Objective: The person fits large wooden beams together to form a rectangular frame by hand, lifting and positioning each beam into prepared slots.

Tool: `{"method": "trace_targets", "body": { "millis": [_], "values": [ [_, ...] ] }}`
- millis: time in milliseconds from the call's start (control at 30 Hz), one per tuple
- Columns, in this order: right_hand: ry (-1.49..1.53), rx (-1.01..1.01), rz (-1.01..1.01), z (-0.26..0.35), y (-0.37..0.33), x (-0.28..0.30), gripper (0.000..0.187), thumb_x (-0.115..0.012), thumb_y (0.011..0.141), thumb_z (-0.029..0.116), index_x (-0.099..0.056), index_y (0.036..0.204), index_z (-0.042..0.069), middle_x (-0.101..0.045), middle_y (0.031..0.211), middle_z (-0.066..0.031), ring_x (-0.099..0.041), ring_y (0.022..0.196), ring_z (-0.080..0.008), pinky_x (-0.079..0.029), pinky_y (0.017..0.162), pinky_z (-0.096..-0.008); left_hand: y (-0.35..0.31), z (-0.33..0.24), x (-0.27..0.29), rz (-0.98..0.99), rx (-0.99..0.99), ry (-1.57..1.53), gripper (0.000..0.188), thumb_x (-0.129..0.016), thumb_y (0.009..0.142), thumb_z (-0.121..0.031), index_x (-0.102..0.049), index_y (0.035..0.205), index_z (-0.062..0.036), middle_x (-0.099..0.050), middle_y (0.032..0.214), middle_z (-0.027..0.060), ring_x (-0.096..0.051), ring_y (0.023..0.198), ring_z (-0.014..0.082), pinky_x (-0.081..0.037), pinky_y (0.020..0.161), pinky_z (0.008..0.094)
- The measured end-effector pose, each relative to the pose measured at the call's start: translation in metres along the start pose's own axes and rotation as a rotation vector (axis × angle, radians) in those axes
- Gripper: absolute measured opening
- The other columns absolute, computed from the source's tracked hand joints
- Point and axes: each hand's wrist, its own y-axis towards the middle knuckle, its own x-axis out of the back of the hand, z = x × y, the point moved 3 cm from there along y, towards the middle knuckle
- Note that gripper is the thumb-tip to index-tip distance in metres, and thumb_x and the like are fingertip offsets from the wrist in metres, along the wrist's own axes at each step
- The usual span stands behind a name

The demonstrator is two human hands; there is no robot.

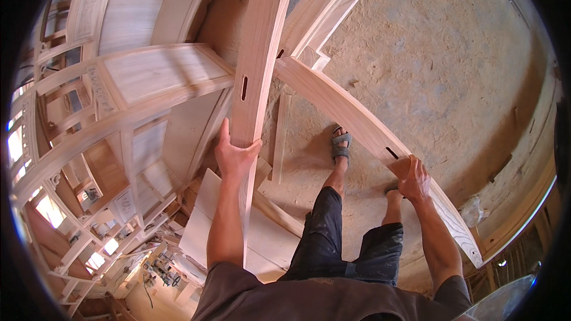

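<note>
1. My right hand (pixel 413 179), near right, fingers curled over the slotted rail (pixel 357 122); I'd keep that pinch firm.
2. My left hand (pixel 235 156) wraps the upright stile (pixel 259 53); I'd hold it plumb.
3. Far: their joint (pixel 284 62), to stay flush.

Left hand (pixel 235 156): arm extended forward and nearly straight, bare forearm rising from the lower edge, thumb spread to the right of the grip, fingers wrapped out of sight on the far side. Right hand (pixel 414 179): arm extended forward and outward, elbow slightly bent, fingers curled downward over the grip, knuckles uppermost. Both hands are closed and well apart.
</note>
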Motion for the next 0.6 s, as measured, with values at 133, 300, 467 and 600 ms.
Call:
{"method": "trace_targets", "body": {
  "millis": [133, 300, 467, 600],
  "values": [
    [-0.016, -0.048, 0.042, -0.005, 0.000, -0.005, 0.076, -0.072, 0.067, 0.002, -0.048, 0.139, 0.002, -0.060, 0.125, -0.0255, -0.061, 0.114, -0.0448, -0.052, 0.097, -0.0519, -0.006, -0.004, 0.004, 0.034, 0.042, -0.057, 0.106, -0.093, 0.064, -0.022, -0.041, 0.152, 0.0057, -0.067, 0.132, 0.0261, -0.068, 0.118, 0.0306, -0.054, 0.101, 0.0393],
    [0.009, -0.031, -0.066, 0.026, -0.004, 0.014, 0.098, -0.084, 0.065, 0.008, -0.039, 0.151, 0.002, -0.051, 0.142, -0.0275, -0.049, 0.135, -0.0431, -0.041, 0.113, -0.0526, -0.039, -0.037, 0.000, 0.131, 0.044, -0.122, 0.096, -0.091, 0.067, -0.026, -0.048, 0.147, 0.0060, -0.071, 0.123, 0.0247, -0.071, 0.113, 0.0311, -0.056, 0.097, 0.0407],
    [0.850, 0.052, 0.160, 0.146, -0.013, 0.025, 0.104, -0.092, 0.073, 0.023, -0.033, 0.156, -0.001, -0.046, 0.153, -0.0218, -0.042, 0.144, -0.0342, -0.033, 0.120, -0.0487, -0.103, -0.070, -0.014, 0.139, -0.156, -0.135, 0.089, -0.089, 0.069, -0.030, -0.053, 0.145, -0.0036, -0.069, 0.110, 0.0221, -0.069, 0.102, 0.0406, -0.057, 0.085, 0.0489],
    [1.747, -0.236, 0.334, 0.258, -0.025, 0.035, 0.086, -0.077, 0.091, 0.051, -0.043, 0.150, -0.001, -0.057, 0.145, -0.0143, -0.053, 0.133, -0.0279, -0.037, 0.116, -0.0431, -0.157, -0.095, -0.005, 0.218, -0.231, -0.263, 0.096, -0.091, 0.068, -0.028, -0.046, 0.147, 0.0028, -0.064, 0.125, 0.0233, -0.064, 0.113, 0.0427, -0.054, 0.093, 0.0497]
  ]
}}
